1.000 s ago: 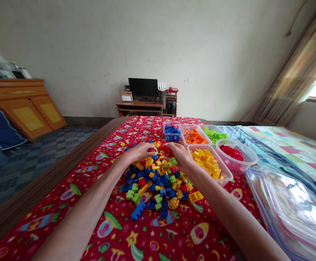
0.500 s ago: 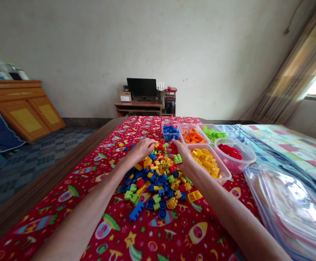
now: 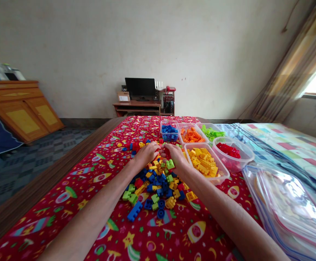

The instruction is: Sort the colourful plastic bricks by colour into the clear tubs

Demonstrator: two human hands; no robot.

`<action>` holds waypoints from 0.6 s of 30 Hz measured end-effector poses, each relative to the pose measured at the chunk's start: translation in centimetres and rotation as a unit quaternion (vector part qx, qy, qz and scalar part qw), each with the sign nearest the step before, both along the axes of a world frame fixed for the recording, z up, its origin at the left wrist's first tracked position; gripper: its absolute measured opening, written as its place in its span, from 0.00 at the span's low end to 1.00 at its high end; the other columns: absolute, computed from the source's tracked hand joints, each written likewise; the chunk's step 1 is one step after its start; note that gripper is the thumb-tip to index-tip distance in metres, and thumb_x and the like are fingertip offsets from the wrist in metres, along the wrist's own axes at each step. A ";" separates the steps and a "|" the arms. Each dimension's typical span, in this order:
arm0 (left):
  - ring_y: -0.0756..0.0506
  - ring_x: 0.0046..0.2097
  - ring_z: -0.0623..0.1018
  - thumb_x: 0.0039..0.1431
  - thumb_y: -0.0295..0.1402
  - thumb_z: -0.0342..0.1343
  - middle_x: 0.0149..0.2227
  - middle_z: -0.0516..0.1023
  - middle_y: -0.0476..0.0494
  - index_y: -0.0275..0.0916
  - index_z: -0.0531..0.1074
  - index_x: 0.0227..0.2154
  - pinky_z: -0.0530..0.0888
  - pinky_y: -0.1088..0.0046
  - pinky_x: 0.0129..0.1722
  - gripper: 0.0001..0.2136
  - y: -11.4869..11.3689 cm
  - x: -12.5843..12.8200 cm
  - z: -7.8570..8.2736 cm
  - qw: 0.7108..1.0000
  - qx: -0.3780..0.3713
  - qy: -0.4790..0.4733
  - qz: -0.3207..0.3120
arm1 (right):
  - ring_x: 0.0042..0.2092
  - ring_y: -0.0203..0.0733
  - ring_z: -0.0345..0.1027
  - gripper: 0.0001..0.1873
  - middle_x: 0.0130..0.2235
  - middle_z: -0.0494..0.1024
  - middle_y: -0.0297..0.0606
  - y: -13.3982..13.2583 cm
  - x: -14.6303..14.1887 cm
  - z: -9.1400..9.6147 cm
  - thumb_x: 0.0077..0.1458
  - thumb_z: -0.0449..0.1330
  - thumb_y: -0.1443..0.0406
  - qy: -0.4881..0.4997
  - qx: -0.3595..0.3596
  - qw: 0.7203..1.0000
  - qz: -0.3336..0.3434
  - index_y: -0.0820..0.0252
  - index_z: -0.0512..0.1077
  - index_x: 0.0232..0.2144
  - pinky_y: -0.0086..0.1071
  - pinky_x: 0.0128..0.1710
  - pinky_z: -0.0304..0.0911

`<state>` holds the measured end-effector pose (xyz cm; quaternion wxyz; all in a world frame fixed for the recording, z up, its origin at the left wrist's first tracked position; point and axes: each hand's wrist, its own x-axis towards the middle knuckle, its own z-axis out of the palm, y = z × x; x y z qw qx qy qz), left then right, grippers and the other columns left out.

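Note:
My left hand (image 3: pixel 148 153) is at the far part of a pile of mixed toy building bricks (image 3: pixel 160 180), its fingers curled together; what they grip, if anything, is hidden. Close beside it, my right hand (image 3: pixel 175 156) is curled with a light green brick (image 3: pixel 170 164) held below its fingers. Their fingertips nearly meet over the bricks. Blue, yellow, green, red and orange pieces make up the pile, which lies on a red patterned cloth (image 3: pixel 92 214).
Clear plastic tubs beyond and right of the pile hold blue bricks (image 3: pixel 170 131), orange bricks (image 3: pixel 192 135), green bricks (image 3: pixel 210 132), yellow bricks (image 3: pixel 203 162) and red bricks (image 3: pixel 228 150). Stacked clear lids (image 3: pixel 291 203) lie at the right. A monitor (image 3: pixel 140 87) stands by the far wall.
My right hand has moved left and slightly nearer, carrying the green brick, and now almost meets my left hand. My left hand has shifted only slightly.

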<state>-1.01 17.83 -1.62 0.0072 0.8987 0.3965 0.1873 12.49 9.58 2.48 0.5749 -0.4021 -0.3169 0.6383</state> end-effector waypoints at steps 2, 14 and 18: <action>0.43 0.43 0.75 0.55 0.23 0.52 0.38 0.75 0.40 0.36 0.73 0.36 0.71 0.68 0.47 0.08 -0.1 0.1 0.0 1.000 0.006 0.014 0.012 | 0.18 0.28 0.55 0.05 0.17 0.67 0.29 0.0 0.0 -0.1 0.47 0.51 0.70 0.002 0.001 1.000 0.002 0.62 0.65 0.22 0.20 0.14 0.48; 0.49 0.30 0.73 0.54 0.40 0.54 0.31 0.76 0.46 0.36 0.73 0.36 0.70 0.74 0.31 0.13 0.4 -0.9 1.8 0.943 -0.190 -0.270 0.035 | 0.18 0.30 0.59 0.07 0.15 0.67 0.30 0.3 0.1 -0.3 0.47 0.51 0.73 0.024 -0.061 0.995 -0.069 0.62 0.67 0.22 0.19 0.13 0.48; 0.53 0.23 0.68 0.55 0.49 0.52 0.27 0.73 0.48 0.34 0.71 0.42 0.64 0.79 0.22 0.23 -1.7 -0.2 3.6 0.878 -0.331 -0.346 -0.014 | 0.18 0.33 0.62 0.11 0.16 0.68 0.32 0.7 0.0 -0.9 0.56 0.48 0.68 0.050 -0.092 0.993 -0.052 0.62 0.67 0.26 0.21 0.14 0.50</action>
